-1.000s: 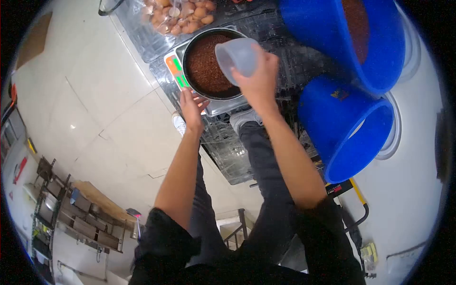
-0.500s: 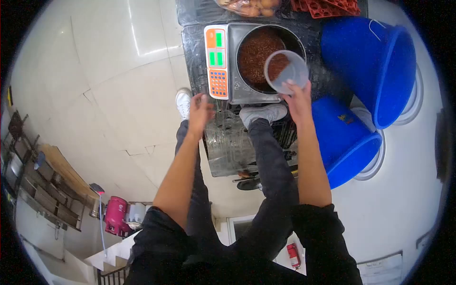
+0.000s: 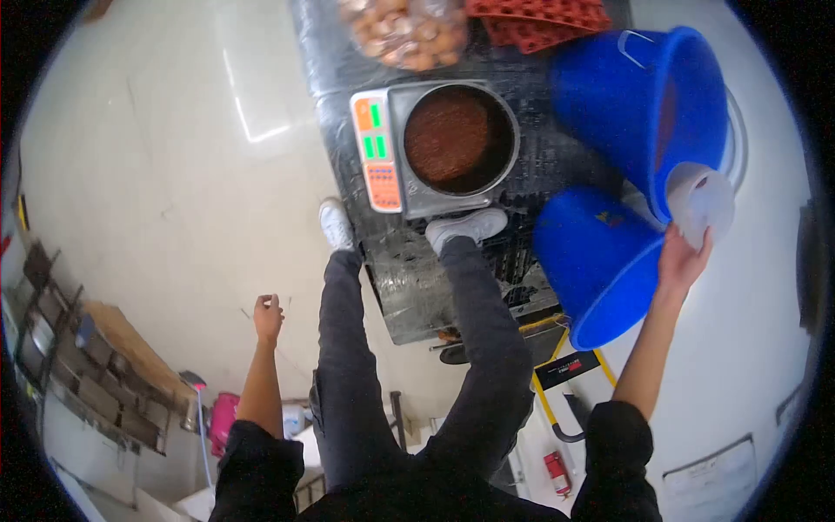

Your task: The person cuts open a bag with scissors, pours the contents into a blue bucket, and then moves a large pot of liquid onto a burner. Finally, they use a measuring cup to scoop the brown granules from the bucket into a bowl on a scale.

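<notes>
My right hand [image 3: 684, 261] grips a translucent plastic tub [image 3: 715, 207] by its side, with the fingers at its rim. The tub is tilted beside the mouth of the larger blue bucket [image 3: 609, 96], and brown contents show inside that bucket. Out to the left, over the floor, my left hand [image 3: 269, 318] hangs loosely curled and holds nothing, its fingertips apart. A round metal pot [image 3: 515, 143] with reddish-brown granular stuff [image 3: 448, 135] in it stands on a digital scale [image 3: 380, 187] with lit green displays.
A second blue bucket [image 3: 591, 261] stands beside the first. Behind the scale lie a clear bag of eggs [image 3: 409, 39] and red egg trays [image 3: 539, 19] on the dark, plastic-wrapped surface [image 3: 417, 296]. A yellow-framed step ladder [image 3: 570, 370] and a fire extinguisher [image 3: 557, 474] are near my legs.
My right hand has carried the tub from over the pot rightward to the larger bucket. My left hand has moved away from the scale, down and left. The view has shifted.
</notes>
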A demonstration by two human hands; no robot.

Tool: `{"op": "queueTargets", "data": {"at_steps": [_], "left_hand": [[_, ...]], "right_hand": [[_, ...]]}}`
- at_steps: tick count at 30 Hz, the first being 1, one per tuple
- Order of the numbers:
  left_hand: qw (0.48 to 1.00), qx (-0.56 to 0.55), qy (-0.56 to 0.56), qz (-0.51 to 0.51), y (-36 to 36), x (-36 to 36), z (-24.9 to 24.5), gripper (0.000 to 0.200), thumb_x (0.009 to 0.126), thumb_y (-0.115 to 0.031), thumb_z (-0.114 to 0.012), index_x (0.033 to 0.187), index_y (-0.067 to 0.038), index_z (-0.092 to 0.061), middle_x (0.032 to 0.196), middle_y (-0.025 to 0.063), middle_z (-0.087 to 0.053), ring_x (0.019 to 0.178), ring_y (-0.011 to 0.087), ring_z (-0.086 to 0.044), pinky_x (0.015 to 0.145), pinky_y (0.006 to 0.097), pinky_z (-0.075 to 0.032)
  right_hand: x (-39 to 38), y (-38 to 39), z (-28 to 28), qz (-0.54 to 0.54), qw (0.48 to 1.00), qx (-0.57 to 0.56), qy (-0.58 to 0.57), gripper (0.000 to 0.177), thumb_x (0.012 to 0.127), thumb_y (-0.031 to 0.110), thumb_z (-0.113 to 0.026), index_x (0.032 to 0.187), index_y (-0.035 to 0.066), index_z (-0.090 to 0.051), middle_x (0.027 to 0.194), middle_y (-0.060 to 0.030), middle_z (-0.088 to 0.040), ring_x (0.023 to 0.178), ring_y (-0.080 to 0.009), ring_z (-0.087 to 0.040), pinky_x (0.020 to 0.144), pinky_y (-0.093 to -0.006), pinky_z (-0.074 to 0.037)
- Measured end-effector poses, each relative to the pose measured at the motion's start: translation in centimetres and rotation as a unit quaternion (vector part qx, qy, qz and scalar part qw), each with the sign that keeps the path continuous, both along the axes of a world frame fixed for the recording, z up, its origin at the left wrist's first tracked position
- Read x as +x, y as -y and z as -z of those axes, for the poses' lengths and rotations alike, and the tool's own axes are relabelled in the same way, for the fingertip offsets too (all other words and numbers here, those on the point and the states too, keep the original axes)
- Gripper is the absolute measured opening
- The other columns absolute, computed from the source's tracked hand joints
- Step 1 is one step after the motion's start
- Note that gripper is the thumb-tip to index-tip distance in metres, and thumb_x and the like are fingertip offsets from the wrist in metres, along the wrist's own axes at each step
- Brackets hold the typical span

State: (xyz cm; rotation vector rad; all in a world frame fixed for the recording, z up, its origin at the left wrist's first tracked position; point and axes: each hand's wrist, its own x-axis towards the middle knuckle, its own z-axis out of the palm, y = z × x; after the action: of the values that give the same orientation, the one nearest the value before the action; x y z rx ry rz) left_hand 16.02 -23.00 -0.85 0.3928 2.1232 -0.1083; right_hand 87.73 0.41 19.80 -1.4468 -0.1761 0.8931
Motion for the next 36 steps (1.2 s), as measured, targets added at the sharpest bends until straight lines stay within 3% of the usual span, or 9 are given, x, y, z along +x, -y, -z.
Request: {"op": "queueTargets", "data": {"at_steps": [5, 8, 9, 10, 16, 18, 21, 28, 36], "left_hand": [[0.954, 0.228, 0.050, 0.188, -10.8, 13.5, -1.6, 0.020, 0.089, -0.018, -0.055, 0.098, 0.000, -0.056, 0.067, 0.0093, -0.057, 0.057, 0.0159, -0.054, 0.056, 0.0283, -0.046], [0.877, 0.347, 0.176, 0.281, -19.6, 29.0, -5.9, 0.015, 0.086, -0.013, -0.058, 0.095, -0.001, -0.058, 0.073, 0.0107, -0.060, 0.066, 0.0208, -0.061, 0.061, 0.0321, -0.048], [0.876, 0.325, 0.263, 0.240, -22.0, 34.0, -6.3, 0.018, 0.085, -0.014, -0.060, 0.097, -0.001, -0.058, 0.081, 0.0123, -0.061, 0.070, 0.0228, -0.061, 0.066, 0.0323, -0.049], [0.814, 0.444, 0.241, 0.287, -24.4, 39.8, -6.7, 0.020, 0.085, -0.015, -0.062, 0.098, 0.000, -0.058, 0.084, 0.0121, -0.061, 0.073, 0.0229, -0.061, 0.068, 0.0316, -0.048], [0.816, 0.486, 0.308, 0.056, -36.8, 71.4, -10.2, 0.070, 0.082, -0.022, -0.065, 0.132, 0.010, -0.027, 0.128, 0.0283, -0.039, 0.118, 0.0373, -0.041, 0.099, 0.0402, -0.034], [0.844, 0.499, 0.082, 0.180, -37.1, 74.8, -8.7, 0.060, 0.080, -0.004, -0.052, 0.130, 0.016, -0.025, 0.127, 0.0343, -0.039, 0.119, 0.0451, -0.040, 0.104, 0.0444, -0.029], [0.805, 0.548, 0.019, 0.229, -36.3, 75.9, -7.9, 0.059, 0.077, 0.001, -0.049, 0.130, 0.015, -0.026, 0.125, 0.0351, -0.042, 0.116, 0.0461, -0.042, 0.103, 0.0444, -0.030], [0.814, 0.535, -0.025, 0.224, -36.5, 77.1, -8.5, 0.053, 0.076, 0.005, -0.048, 0.127, 0.009, -0.033, 0.117, 0.0318, -0.050, 0.108, 0.0443, -0.051, 0.094, 0.0441, -0.038], [0.809, 0.539, -0.029, 0.232, -36.1, 76.6, -7.7, 0.054, 0.078, 0.006, -0.047, 0.129, 0.009, -0.031, 0.117, 0.0309, -0.050, 0.108, 0.0428, -0.052, 0.095, 0.0422, -0.039]], "right_hand": [[10.8, -5.3, 0.7, 0.240, 0.861, -0.079, 0.442, 0.073, 0.065, 0.021, -0.082, 0.120, 0.003, -0.037, 0.111, -0.0184, -0.046, 0.103, -0.0296, -0.050, 0.082, -0.0446, -0.051], [17.4, -6.0, 6.5, -0.023, 0.471, -0.245, 0.847, 0.068, 0.062, 0.032, -0.079, 0.115, -0.002, -0.053, 0.115, -0.0210, -0.050, 0.103, -0.0385, -0.050, 0.089, -0.0464, -0.040], [13.8, -7.5, 4.5, -0.132, 0.513, -0.256, 0.809, 0.059, 0.066, 0.035, -0.073, 0.115, 0.006, -0.057, 0.117, -0.0205, -0.051, 0.107, -0.0401, -0.048, 0.087, -0.0474, -0.041], [14.1, -7.5, 5.2, -0.136, 0.401, -0.307, 0.852, 0.056, 0.067, 0.028, -0.074, 0.118, 0.014, -0.056, 0.115, -0.0203, -0.051, 0.107, -0.0382, -0.048, 0.085, -0.0479, -0.041], [22.3, -7.8, 8.8, -0.162, 0.630, -0.313, 0.692, 0.074, 0.069, 0.039, -0.074, 0.127, 0.006, -0.043, 0.123, -0.0239, -0.044, 0.114, -0.0423, -0.043, 0.097, -0.0466, -0.036], [28.1, -8.4, 8.0, -0.084, 0.692, -0.209, 0.685, 0.067, 0.072, 0.036, -0.071, 0.125, 0.003, -0.045, 0.123, -0.0228, -0.045, 0.113, -0.0411, -0.043, 0.098, -0.0461, -0.034], [35.2, -8.8, 2.2, 0.056, 0.612, -0.232, 0.754, 0.050, 0.077, 0.026, -0.065, 0.119, 0.001, -0.050, 0.113, -0.0223, -0.053, 0.111, -0.0376, -0.047, 0.096, -0.0455, -0.036], [45.2, -9.2, 3.3, -0.099, 0.629, -0.460, 0.618, 0.025, 0.087, 0.026, -0.052, 0.096, 0.004, -0.058, 0.090, -0.0220, -0.063, 0.087, -0.0394, -0.060, 0.077, -0.0480, -0.047], [44.7, -9.5, 0.7, 0.048, 0.588, -0.325, 0.739, 0.023, 0.086, 0.021, -0.049, 0.100, 0.009, -0.063, 0.091, -0.0144, -0.065, 0.085, -0.0357, -0.061, 0.074, -0.0457, -0.048]]}}
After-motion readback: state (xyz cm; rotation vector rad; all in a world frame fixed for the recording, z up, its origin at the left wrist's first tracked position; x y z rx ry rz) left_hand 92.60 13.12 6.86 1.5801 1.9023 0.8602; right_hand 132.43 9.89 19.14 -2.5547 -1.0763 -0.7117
